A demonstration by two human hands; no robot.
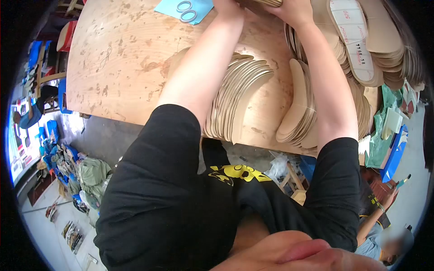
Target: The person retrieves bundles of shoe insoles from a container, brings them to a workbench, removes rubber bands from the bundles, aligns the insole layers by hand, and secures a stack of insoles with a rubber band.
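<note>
Both of my arms reach forward over the wooden table. At the top edge of the view my right hand has its fingers against a stack of brown insole-shaped pieces. My left hand is at the other side of that stack, cut off by the frame, its fingers hidden. Under and between my forearms lies a fanned row of curved brown pieces. A tied bundle of similar pieces rests beside my right forearm. Scissors with light handles lie on a blue sheet, left of my left hand.
Large stacks of brown pieces fill the table's right side, with a white marked piece on top. A green bag and blue tray are at the right edge. Another person is at lower right, holding a phone-like object.
</note>
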